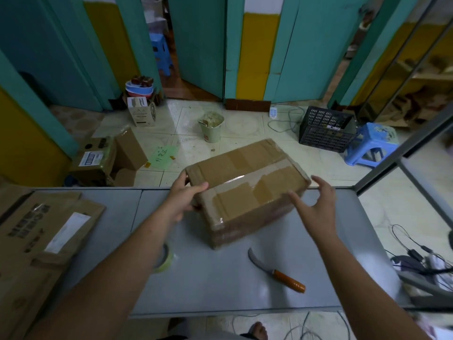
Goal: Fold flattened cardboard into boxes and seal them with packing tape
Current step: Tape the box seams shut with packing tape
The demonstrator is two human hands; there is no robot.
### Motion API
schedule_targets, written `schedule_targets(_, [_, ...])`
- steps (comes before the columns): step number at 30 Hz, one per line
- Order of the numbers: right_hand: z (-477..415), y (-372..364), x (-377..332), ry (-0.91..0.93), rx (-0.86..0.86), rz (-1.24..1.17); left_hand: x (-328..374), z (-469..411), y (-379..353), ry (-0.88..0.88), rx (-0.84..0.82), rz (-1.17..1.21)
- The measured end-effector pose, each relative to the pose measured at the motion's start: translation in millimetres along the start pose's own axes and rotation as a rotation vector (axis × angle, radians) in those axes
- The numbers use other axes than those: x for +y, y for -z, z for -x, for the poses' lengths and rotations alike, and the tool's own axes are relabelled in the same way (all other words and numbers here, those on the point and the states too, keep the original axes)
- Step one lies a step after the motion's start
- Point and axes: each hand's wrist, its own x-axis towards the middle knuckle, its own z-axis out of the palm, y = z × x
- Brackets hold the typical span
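Note:
A taped-up brown cardboard box (247, 187) stands on the grey table (220, 285), jutting over its far edge. My left hand (186, 200) grips the box's left corner, thumb on top and fingers round the side. My right hand (316, 207) hovers spread at the box's right end, fingers apart; I cannot tell whether it touches the box. A roll of clear packing tape (163, 259) lies on the table, partly hidden behind my left forearm. A stack of flattened cardboard (41, 241) covers the table's left end.
A curved knife with an orange handle (279, 272) lies on the table in front of the box. On the floor beyond are small boxes (107, 158), a bin (211, 126), a black crate (324, 130) and a blue stool (372, 143). Cables (421, 261) lie at right.

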Motion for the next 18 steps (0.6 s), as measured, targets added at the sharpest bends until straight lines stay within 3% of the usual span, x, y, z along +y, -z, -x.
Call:
schedule_targets(4, [-19,8,3,-0.294,-0.218,-0.095,17,-19,18,-0.005,-0.198,-0.201])
schedule_targets(7, [-19,3,0,-0.365,-0.355,-0.253,20,-29,14,-0.012,-0.161,-0.245])
schedule_targets(11, [-13,-5,-5,-0.329,-0.247,-0.325,10,-22,5,-0.076,0.041,-0.139])
schedule_targets(15, [-5,-12,-12,-0.396,-0.136,-0.402,-26,23,-4,-0.164,0.382,-0.005])
schedule_targets(18, [3,-20,-24,-0.456,-0.063,-0.474,-61,67,-31,-0.102,0.522,0.186])
